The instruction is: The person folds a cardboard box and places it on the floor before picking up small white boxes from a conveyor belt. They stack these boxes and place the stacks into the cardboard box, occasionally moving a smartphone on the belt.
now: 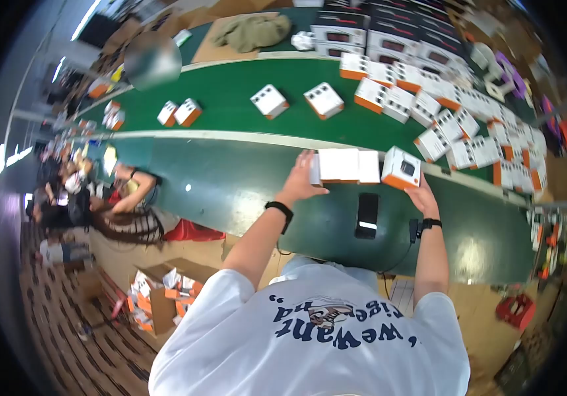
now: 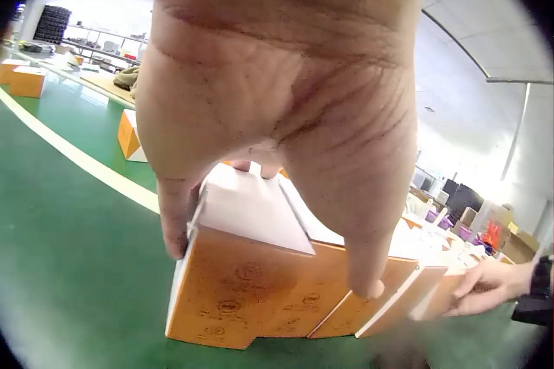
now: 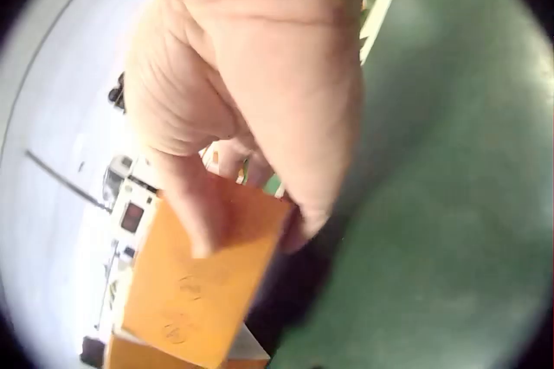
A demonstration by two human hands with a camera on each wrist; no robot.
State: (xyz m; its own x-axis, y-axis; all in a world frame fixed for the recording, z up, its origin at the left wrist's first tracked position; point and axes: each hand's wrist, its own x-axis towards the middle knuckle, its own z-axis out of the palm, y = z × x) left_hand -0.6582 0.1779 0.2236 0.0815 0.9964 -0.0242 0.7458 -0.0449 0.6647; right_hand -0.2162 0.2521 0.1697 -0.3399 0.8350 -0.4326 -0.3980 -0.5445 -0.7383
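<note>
A row of small white-and-orange boxes stands on the near green table. My left hand grips the row's left end; in the left wrist view its thumb lies against an orange side, with the fingers over the far side. At the other end, my right hand holds a white-and-orange box with a dark product picture on its face, tilted a little. In the right wrist view, fingers and thumb span that box's orange side. A black phone lies just below the row.
Beyond a pale rail, a green surface carries a loose pair of boxes and many grouped boxes at right. Larger dark cartons are stacked behind. An open carton of boxes stands on the floor; another person sits at left.
</note>
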